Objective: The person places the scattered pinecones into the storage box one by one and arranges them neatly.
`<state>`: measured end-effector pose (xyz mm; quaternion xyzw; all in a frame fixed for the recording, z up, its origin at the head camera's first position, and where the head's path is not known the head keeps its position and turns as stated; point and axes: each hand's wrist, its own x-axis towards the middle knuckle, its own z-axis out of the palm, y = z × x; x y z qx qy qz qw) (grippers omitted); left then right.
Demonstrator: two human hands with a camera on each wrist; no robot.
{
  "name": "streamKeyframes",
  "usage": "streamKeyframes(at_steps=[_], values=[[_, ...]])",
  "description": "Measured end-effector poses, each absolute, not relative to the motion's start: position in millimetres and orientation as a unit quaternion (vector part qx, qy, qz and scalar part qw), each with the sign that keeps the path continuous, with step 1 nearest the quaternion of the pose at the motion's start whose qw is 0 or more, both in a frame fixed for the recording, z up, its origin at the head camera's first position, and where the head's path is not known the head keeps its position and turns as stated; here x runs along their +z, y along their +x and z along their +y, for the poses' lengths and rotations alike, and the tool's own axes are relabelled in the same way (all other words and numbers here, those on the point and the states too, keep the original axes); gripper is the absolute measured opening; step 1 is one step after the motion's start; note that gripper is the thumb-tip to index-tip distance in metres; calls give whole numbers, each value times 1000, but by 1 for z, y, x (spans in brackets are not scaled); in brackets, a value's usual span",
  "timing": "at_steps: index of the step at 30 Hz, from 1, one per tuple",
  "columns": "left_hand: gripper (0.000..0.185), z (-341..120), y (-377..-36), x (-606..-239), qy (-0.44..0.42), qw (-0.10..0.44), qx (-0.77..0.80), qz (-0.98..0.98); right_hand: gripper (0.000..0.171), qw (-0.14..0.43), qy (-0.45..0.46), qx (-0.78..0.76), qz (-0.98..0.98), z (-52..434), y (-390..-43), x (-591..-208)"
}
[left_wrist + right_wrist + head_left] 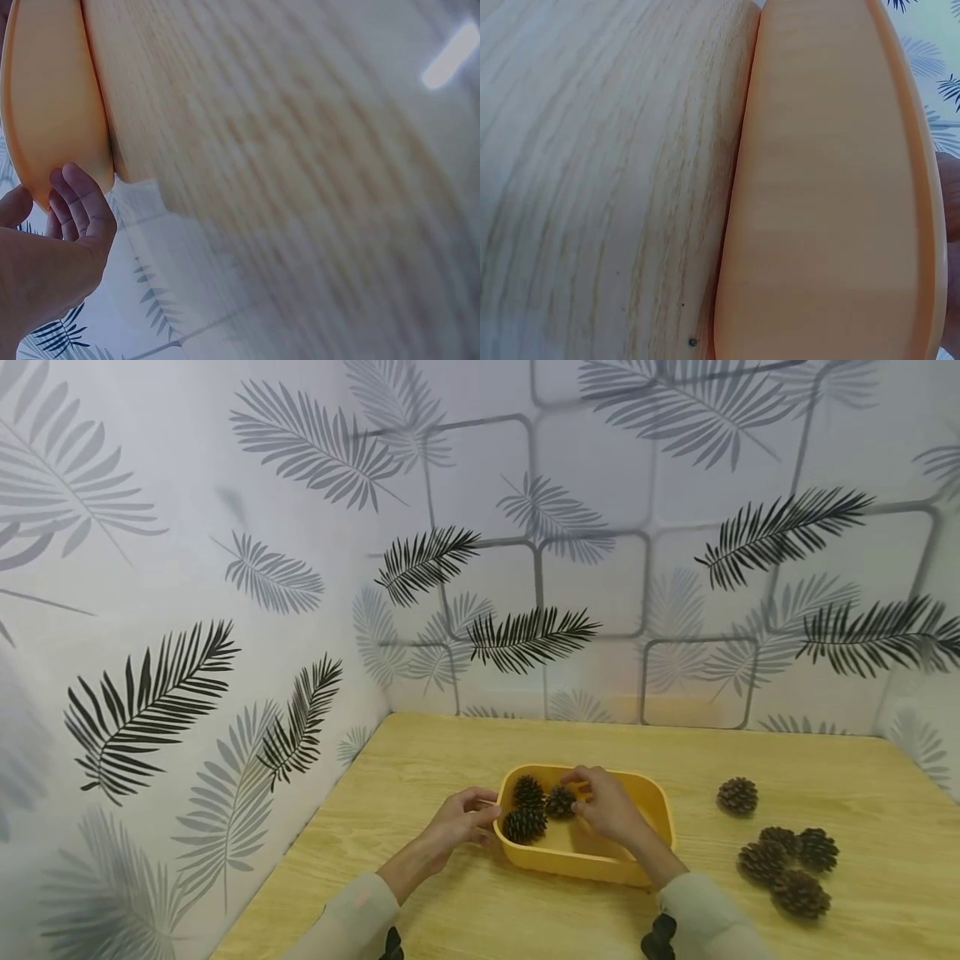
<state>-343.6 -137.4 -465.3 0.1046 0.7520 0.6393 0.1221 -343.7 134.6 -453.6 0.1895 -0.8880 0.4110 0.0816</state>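
Observation:
A yellow plastic bin [570, 860] stands on the table, with two pine cones [525, 824] at its left end. My left hand [461, 817] is at the bin's left end, its relaxed fingertips against the outer wall and the thumb near the rim, as the left wrist view also shows. Reaching over the near side, my right hand [606, 806] pinches another pine cone [560, 802] inside the bin, next to the other two. In the right wrist view the bin's outer wall [825, 180] hides most of that hand.
Right of the bin lie several more pine cones: a single one [738, 796] farther back and a cluster [801, 893] nearer. The wooden table [442, 743] meets leaf-patterned walls [510, 577] at the back and left.

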Motion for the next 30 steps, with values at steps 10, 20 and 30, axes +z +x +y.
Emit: streamKeyframes(at_steps=[10, 20, 30], values=[[40, -138, -343, -467, 104, 119, 642, 750, 35, 74, 190, 421, -884, 138, -338, -451], [42, -138, -341, -464, 105, 122, 640, 751, 34, 67, 192, 429, -880, 140, -333, -448], [42, -138, -341, -466, 108, 119, 641, 750, 40, 72, 194, 446, -871, 145, -323, -446]])
